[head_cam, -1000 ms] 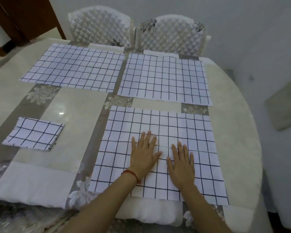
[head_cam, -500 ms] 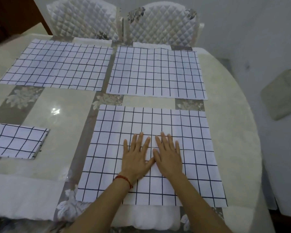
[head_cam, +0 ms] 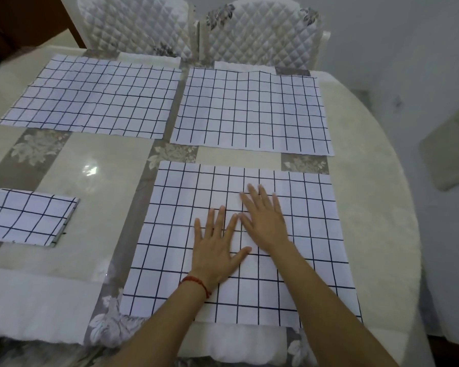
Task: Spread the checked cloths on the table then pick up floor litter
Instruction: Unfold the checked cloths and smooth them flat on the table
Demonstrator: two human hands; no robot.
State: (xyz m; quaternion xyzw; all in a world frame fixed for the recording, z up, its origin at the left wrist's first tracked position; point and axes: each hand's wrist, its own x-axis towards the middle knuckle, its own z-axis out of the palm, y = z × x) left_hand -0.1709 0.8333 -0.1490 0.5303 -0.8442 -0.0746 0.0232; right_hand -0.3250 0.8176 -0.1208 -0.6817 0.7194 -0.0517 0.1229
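Your left grip (head_cam: 215, 250) and right grip (head_cam: 265, 221), fingers spread flat, press the near checked cloth (head_cam: 316, 234); folded cloth (head_cam: 29, 217) lies left of them on the desk (head_cam: 90, 207).

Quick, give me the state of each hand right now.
Left hand: open, flat on the near checked cloth.
Right hand: open, flat on the same cloth.

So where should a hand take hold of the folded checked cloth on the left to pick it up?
Probably at the near right corner of the folded checked cloth, coming from its right. There the stacked layer edges show along the side, so fingers could slip under and pinch all the layers together, and bare table beside it leaves room.
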